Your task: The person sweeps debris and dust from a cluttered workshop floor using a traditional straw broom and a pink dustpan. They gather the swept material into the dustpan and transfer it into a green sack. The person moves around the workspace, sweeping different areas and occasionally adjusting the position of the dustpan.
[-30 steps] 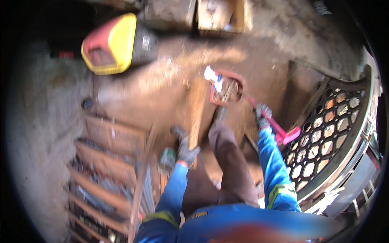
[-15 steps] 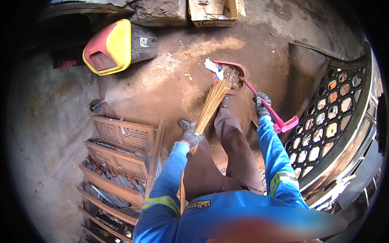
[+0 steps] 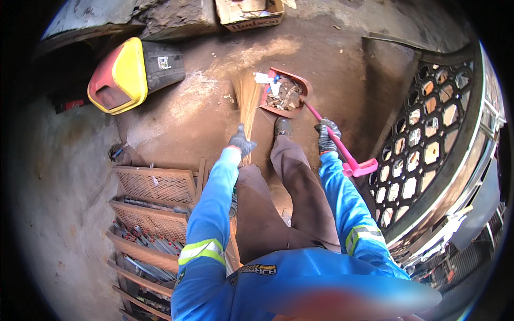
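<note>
My gloved left hand point(image 3: 242, 143) is closed round the upper part of a straw broom point(image 3: 247, 101). The broom's bristles fan out over the brown floor, a little left of the dustpan, and look smeared by motion. In my right hand point(image 3: 327, 134), also gloved, is the pink handle point(image 3: 345, 152) of a long-handled dustpan point(image 3: 305, 88). The red pan rests on the floor beyond my shoe. Inside it lie brown scraps point(image 3: 288, 96) and dry debris, with white paper point(image 3: 263, 78) and a bit of blue at its left edge.
A bin point(image 3: 163, 64) with a yellow and red lid lies on its side at the far left. Behind stands a cardboard box point(image 3: 251, 22). Metal racks point(image 3: 155, 182) with rods flank my left; a dark lattice panel point(image 3: 423, 142) leans at my right.
The broom has swung left, off the dustpan, and its bristles now touch the floor beside it. My left hand has moved forward with it. The dustpan stays in my right hand.
</note>
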`<state>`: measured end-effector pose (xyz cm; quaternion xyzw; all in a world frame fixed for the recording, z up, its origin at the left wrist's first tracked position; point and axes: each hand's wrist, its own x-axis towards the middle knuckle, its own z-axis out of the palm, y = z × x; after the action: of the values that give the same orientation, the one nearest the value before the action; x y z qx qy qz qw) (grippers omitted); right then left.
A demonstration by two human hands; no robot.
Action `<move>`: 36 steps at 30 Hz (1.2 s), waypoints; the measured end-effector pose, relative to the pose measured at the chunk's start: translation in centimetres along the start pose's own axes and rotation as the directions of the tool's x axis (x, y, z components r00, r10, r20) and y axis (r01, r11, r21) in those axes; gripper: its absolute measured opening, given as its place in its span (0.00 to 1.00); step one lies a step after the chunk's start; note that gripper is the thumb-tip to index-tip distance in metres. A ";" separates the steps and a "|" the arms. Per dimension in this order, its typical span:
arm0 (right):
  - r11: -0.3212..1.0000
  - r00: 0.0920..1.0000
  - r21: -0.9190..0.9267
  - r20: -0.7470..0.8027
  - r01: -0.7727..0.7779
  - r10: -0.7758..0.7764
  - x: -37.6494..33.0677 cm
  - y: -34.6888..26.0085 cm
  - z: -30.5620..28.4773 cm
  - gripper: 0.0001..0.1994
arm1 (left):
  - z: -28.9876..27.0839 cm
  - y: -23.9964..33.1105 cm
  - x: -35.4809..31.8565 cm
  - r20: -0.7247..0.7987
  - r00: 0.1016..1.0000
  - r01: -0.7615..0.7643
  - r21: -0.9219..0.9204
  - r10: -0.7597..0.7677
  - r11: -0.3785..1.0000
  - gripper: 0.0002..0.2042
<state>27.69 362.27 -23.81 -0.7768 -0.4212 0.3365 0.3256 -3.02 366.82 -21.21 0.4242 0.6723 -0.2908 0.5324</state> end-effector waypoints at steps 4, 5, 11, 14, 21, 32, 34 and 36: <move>0.984 0.994 0.139 -0.010 -0.109 0.111 0.5 -0.9 -1.0 0.05 | 3.7 -4.2 -6.1 -0.185 0.926 -0.368 -0.252 0.328 0.895 0.37; 0.962 0.985 0.209 0.026 -0.174 0.172 0.7 -1.1 -1.2 0.05 | 4.8 -6.0 -6.5 -0.260 0.906 -0.396 -0.243 0.334 0.885 0.37; 0.975 0.944 -0.218 0.314 -0.036 0.105 2.0 -4.1 -3.7 0.02 | 2.2 -10.8 -5.4 -0.521 0.833 -0.068 -0.429 -0.185 0.901 0.32; 0.974 0.995 0.226 0.096 -0.033 0.011 1.3 -0.8 -2.2 0.04 | 2.0 -12.9 1.0 -0.339 0.910 0.026 -0.529 -0.239 0.848 0.30; 0.997 0.975 -0.038 0.212 0.070 -0.060 2.8 -0.5 -0.9 0.05 | 9.3 -9.6 -3.5 -0.176 0.947 -0.321 -0.484 0.268 0.814 0.36; 0.978 0.977 0.177 0.202 -0.106 0.069 2.3 -0.7 -0.9 0.05 | 8.8 -10.8 -6.5 -0.344 0.932 -0.144 -0.638 -0.112 0.757 0.37; 0.991 0.980 0.126 0.197 -0.052 0.026 2.0 -0.3 -1.2 0.05 | 8.9 -11.1 -3.3 -0.321 0.935 -0.101 -0.649 -0.151 0.754 0.38; 0.948 0.985 0.285 0.135 -0.139 0.104 1.6 1.5 -1.6 0.05 | 8.6 -9.9 -2.3 -0.379 0.921 -0.153 -0.574 -0.095 0.804 0.38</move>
<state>30.28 362.66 -24.53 -0.7232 -0.3364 0.4599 0.3902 -7.52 354.38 -21.90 0.2960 0.8143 0.0325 0.4982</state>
